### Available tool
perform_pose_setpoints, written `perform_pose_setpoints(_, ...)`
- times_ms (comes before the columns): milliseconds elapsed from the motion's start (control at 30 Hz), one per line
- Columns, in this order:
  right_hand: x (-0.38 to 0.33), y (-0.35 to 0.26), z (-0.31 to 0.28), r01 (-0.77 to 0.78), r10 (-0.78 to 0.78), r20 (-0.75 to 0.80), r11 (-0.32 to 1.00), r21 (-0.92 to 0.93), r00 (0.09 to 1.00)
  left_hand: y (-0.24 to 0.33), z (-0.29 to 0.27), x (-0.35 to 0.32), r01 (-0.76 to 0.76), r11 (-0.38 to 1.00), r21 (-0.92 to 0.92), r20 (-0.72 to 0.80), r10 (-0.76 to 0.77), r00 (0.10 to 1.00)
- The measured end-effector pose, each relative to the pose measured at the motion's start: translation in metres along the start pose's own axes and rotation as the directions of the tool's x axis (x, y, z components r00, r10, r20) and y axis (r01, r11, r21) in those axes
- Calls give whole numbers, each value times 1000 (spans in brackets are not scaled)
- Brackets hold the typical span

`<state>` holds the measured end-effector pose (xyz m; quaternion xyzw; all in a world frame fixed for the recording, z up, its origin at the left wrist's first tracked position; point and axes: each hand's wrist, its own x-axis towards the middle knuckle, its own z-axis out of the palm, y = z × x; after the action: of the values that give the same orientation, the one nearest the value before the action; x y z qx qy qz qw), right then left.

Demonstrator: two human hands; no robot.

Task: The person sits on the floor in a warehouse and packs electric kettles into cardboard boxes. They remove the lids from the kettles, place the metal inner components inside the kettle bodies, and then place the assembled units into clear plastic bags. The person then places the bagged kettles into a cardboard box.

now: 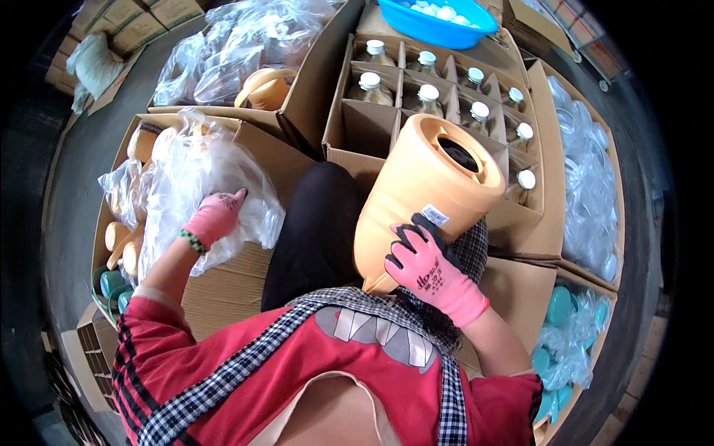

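1. We see the biggest thing first: a divided brown cardboard carton [372,126] ahead of us, its cells holding glass bottles with white caps [428,93]. At least one cell near its front left corner looks empty.
2. To our left stands an open cardboard box lined with crinkled clear plastic sheeting [201,178], with more pale orange pieces and a few teal ones along its left edge.
3. The pale orange plastic jug shell [424,201], a tall rounded casing with a dark round opening at its top, sits in our lap area, just in front of the divided carton. Its long axis tilts up and away to the right, the open end towards the bottles and the base down near our body.
4. Our right hand [428,271], in a pink and black work glove, is closed around the lower side of that shell, fingers wrapped over its wall. This hand is the nearer one; the shell lies directly above and ahead of it.
5. Our left hand [216,215], gloved the same way, rests flat and spread on the plastic sheeting, well apart from the shell and holding nothing we can make out.
6. At far right lie teal round lids [561,305] in a bag, and a blue basin [431,22] sits beyond the carton.
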<state>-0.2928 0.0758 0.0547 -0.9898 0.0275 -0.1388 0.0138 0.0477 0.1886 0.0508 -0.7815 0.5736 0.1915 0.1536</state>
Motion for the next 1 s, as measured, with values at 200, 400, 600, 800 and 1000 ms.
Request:
perform_pose_setpoints(200,7,-6,2,-50,62,192,997,-65,979,6,-54,8,-398,841,-367,-906,-225,360)
perform_pose_setpoints(400,24,-11,-20,-116,79,241,982,146,967,79,-69,-8,-645,688,333,-915,402,-43)
perform_pose_setpoints(600,23,9,-62,141,572,298,-599,788,764,117,-43,-22,-764,428,482,-765,631,-129)
perform_pose_setpoints(800,47,9,-62,-16,834,46,-45,999,550,121,-39,-35,-670,-218,-710,-668,508,543)
perform_pose_setpoints(1000,41,-5,-71,-177,-2,209,517,837,978,77,-63,26,-335,-736,-588,-520,27,854)
